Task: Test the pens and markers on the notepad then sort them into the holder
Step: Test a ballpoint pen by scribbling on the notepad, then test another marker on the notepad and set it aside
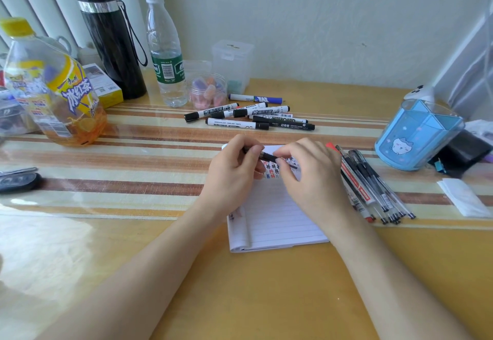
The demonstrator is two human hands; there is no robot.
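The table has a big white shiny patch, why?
In the head view, bright light, probably daylight, glares off the glossy table at the left edge, washing out the stripes; the wide lens also bends the black flask and iced tea bottle.

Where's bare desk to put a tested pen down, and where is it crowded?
Free: the striped mat left of the notepad, up to the orange tea bottle; the bare desk in front, between the forearms. Crowded: marker pile behind, pen row tight against the notepad's right edge, blue holder and tissue beyond. Both hands hold a black pen.
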